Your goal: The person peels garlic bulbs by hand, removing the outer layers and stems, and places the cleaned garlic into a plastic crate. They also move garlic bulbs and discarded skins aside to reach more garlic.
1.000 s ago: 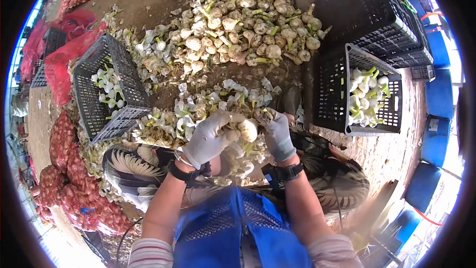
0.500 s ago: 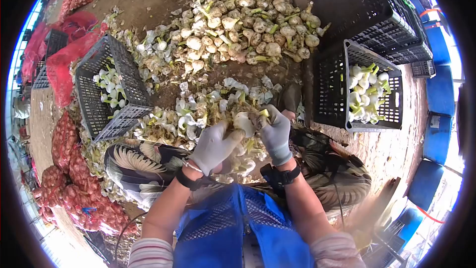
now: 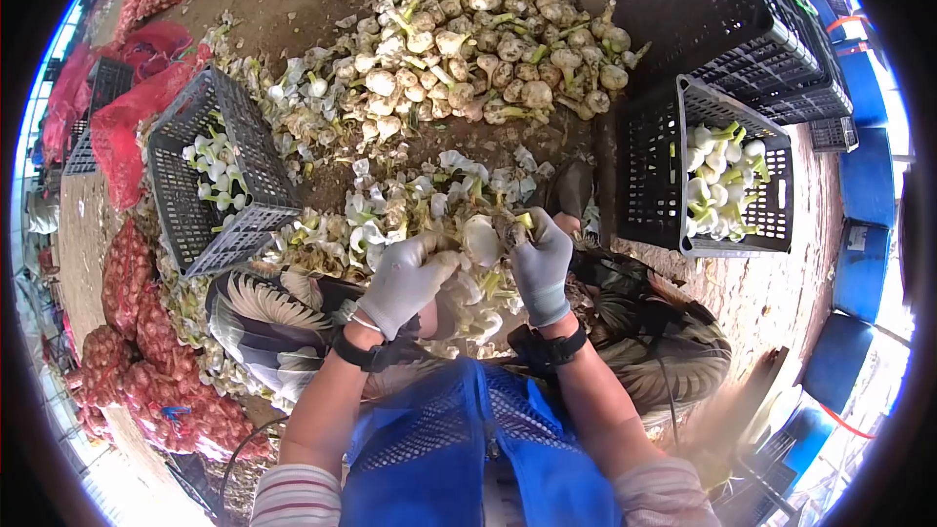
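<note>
A whitish garlic bulb (image 3: 481,240) with a short green stem is between my two gloved hands in the head view. My right hand (image 3: 542,259) is closed round its stem and root side. Just left of the bulb, my left hand (image 3: 408,278) has its fingers pinched together; what they hold, if anything, is too small to tell. Peeled skins (image 3: 371,220) lie on the ground beyond and under my hands. Further off rises a heap of unpeeled garlic (image 3: 508,49).
A black crate (image 3: 268,185) with peeled bulbs tilts at the left; another (image 3: 683,166) stands at the right. Stacked black crates (image 3: 800,78) are at the upper right. Red net sacks (image 3: 181,390) lie at the left, blue containers (image 3: 866,181) at the far right.
My left hand has moved slightly left, away from the bulb, which now shows more of its white surface. My right hand has barely moved.
</note>
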Demonstrator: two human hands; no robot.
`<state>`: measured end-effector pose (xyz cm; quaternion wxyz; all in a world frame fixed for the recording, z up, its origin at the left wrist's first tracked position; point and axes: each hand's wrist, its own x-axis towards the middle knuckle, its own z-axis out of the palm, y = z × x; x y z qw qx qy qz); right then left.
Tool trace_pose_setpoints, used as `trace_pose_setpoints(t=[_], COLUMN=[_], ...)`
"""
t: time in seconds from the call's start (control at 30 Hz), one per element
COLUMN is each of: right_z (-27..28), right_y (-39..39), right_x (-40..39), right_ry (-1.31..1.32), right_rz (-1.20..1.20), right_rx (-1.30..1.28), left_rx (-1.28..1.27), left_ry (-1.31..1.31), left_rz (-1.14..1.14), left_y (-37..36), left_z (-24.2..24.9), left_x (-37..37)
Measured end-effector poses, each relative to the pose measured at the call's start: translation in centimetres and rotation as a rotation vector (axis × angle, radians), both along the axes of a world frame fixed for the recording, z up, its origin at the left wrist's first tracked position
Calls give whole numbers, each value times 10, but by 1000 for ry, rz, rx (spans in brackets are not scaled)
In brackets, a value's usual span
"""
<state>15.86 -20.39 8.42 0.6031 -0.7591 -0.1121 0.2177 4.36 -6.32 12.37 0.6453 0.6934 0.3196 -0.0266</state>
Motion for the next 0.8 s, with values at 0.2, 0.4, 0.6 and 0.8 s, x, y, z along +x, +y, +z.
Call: trace_pose_setpoints(t=[0.2, 0.4, 0.6, 0.8], right_z=[8, 16, -18, -24], right_y=[5, 5, 0, 3], right_x=[-6, -12, -11, -5], right_ry=[-559, -688, 505, 171], right_rz=[166, 232, -180, 91], right_rx=[-111, -170, 359, 248], left_rx=[66, -69, -46, -200], left_ry=[166, 222, 127, 58], left_rz=[-102, -128, 3, 180], left_y=[3, 13, 14, 18], left_z=[-1, -20, -55, -53], left_x=[1, 0, -17, -17])
